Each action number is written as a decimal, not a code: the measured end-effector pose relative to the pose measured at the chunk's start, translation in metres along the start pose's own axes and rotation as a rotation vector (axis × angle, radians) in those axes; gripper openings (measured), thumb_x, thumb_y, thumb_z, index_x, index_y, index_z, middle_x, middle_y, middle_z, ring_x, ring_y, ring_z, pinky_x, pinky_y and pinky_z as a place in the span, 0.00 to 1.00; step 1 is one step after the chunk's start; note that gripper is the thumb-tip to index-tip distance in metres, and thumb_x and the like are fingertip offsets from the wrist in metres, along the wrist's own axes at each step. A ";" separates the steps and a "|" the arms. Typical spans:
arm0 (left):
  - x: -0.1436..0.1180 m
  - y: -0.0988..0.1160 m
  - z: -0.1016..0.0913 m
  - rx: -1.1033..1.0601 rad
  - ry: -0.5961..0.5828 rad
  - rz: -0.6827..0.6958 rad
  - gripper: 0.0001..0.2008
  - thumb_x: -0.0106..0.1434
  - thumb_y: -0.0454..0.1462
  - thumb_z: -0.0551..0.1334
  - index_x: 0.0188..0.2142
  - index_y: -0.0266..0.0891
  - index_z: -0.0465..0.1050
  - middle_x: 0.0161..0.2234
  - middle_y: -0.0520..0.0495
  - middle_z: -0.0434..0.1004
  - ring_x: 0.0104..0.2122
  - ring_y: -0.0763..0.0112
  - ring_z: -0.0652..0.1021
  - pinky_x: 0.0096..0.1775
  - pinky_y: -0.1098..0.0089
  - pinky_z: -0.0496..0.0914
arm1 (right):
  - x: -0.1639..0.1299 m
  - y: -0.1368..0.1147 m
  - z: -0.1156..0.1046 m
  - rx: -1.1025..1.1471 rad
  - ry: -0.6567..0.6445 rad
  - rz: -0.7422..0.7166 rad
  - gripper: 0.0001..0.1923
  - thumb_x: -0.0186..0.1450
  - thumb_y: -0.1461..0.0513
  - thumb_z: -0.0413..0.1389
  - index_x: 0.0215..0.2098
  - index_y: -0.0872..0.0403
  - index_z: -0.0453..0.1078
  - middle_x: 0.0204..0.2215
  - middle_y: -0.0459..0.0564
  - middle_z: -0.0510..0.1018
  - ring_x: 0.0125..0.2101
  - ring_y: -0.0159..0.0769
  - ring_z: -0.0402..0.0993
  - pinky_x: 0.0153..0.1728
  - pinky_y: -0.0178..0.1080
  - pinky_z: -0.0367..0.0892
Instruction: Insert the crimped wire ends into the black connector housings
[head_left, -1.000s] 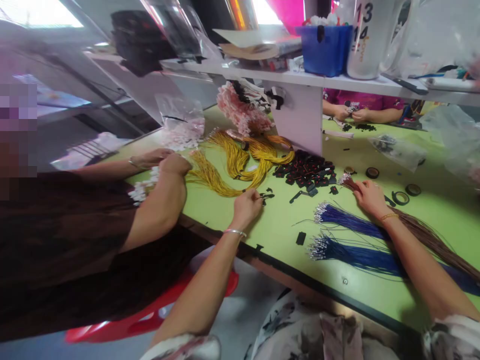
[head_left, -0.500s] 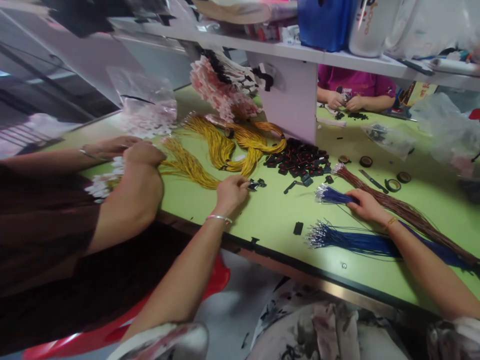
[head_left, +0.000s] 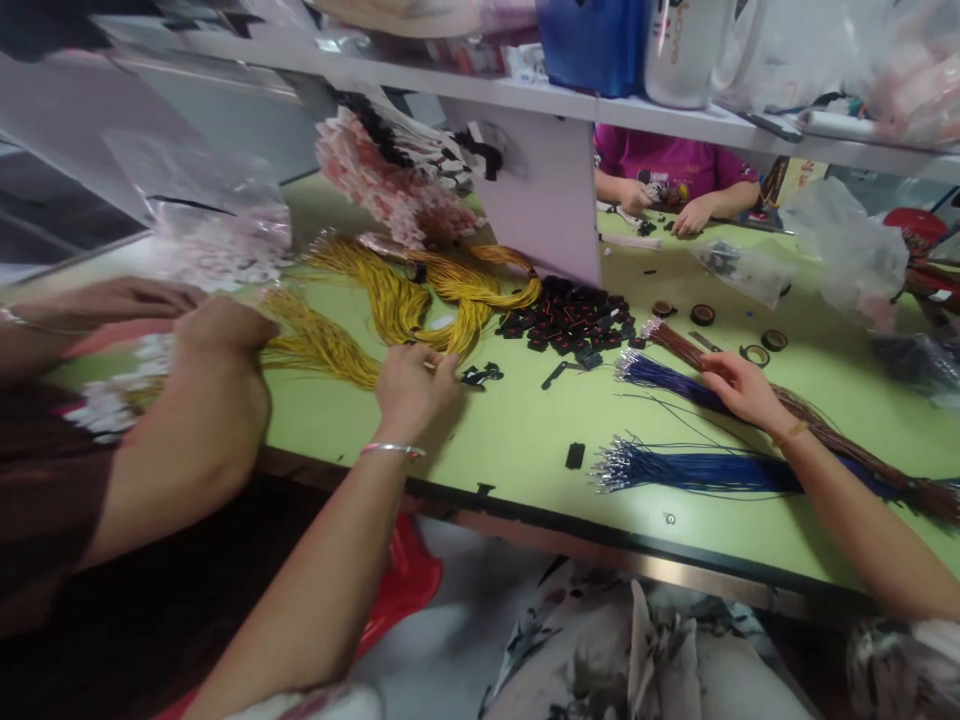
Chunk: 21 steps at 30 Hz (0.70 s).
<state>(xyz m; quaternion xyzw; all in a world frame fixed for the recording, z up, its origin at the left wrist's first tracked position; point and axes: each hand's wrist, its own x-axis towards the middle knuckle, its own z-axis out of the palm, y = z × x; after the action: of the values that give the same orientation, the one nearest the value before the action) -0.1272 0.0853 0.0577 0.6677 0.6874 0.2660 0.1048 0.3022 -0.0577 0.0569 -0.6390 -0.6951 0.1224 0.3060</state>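
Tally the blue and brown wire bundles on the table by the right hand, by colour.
Blue: 2, the upper blue bundle and the lower blue bundle
Brown: 1, the brown bundle
Total: 3

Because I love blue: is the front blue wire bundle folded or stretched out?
Stretched out: the front blue wire bundle lies nearly straight on the green table; its far end is unclear.
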 end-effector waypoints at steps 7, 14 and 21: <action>-0.095 0.068 0.018 -0.092 -0.071 0.727 0.16 0.62 0.47 0.56 0.41 0.37 0.69 0.48 0.37 0.70 0.50 0.56 0.68 0.52 0.55 0.62 | -0.107 -0.009 -0.014 -0.326 -0.201 0.037 0.34 0.56 0.41 0.57 0.50 0.56 0.68 0.39 0.57 0.75 0.37 0.45 0.70 0.36 0.43 0.65; -0.182 0.136 0.079 -0.003 -0.436 1.220 0.46 0.53 0.62 0.56 0.61 0.33 0.54 0.60 0.31 0.58 0.61 0.46 0.57 0.58 0.50 0.52 | -0.130 -0.016 0.017 -0.291 -0.239 -0.127 0.18 0.67 0.50 0.51 0.45 0.52 0.72 0.35 0.54 0.72 0.37 0.40 0.67 0.39 0.42 0.61; -0.172 0.140 0.094 0.259 -0.504 1.230 0.17 0.67 0.39 0.51 0.53 0.36 0.64 0.36 0.41 0.70 0.36 0.60 0.71 0.36 0.63 0.63 | -0.128 -0.016 0.017 -0.333 -0.163 -0.024 0.20 0.65 0.47 0.51 0.44 0.53 0.71 0.35 0.54 0.72 0.37 0.40 0.66 0.38 0.40 0.61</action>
<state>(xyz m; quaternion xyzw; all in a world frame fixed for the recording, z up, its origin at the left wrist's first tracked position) 0.0557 -0.0658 0.0137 0.9861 0.1634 0.0292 0.0105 0.2786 -0.1798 0.0188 -0.6605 -0.7358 0.0534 0.1397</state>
